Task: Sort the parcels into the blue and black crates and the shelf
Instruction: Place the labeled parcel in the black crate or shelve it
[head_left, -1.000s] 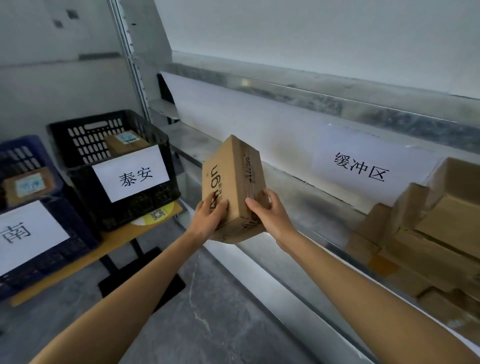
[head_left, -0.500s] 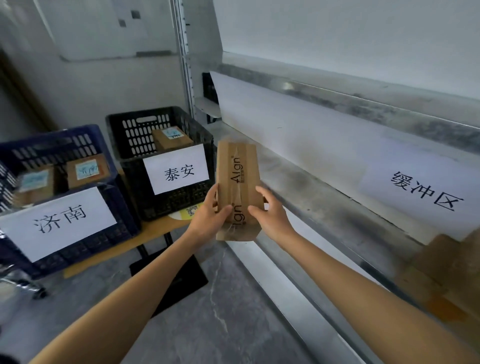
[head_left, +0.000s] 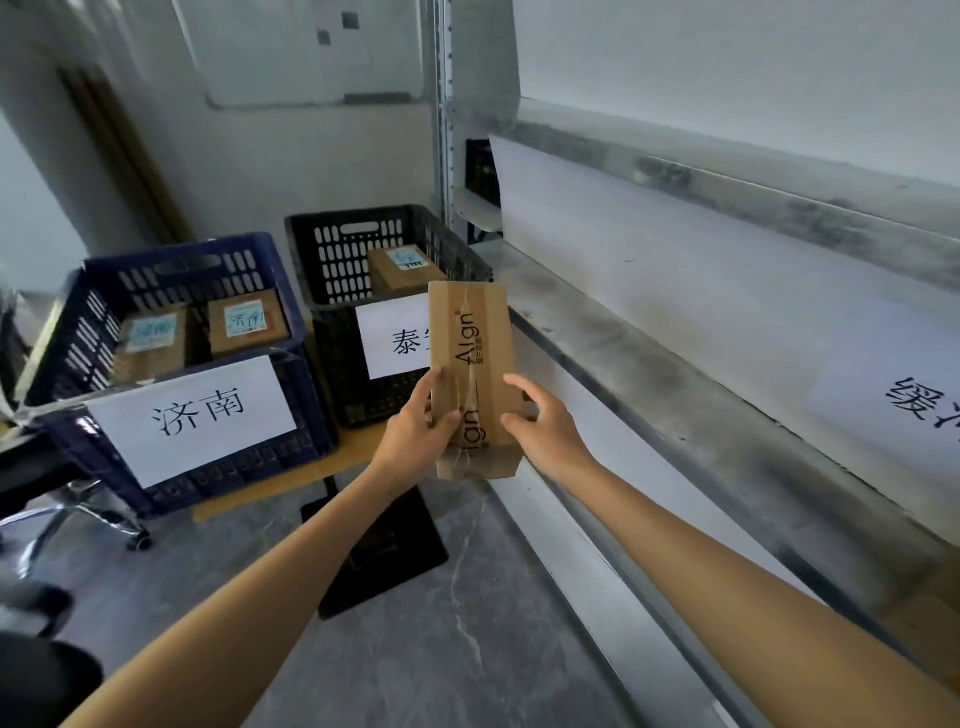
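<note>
Brown taped cardboard parcel (head_left: 470, 364) is upright in mid-air, just before the black slotted plastic crate (head_left: 332, 254). Left grip (head_left: 415, 436) & right grip (head_left: 543, 434) clamp its lower sides, prob. to read the label.

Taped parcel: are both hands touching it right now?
Touching. The head view shows the left hand with its thumb pressed on the taped parcel top face, and the right hand curled against its right edge.
</note>
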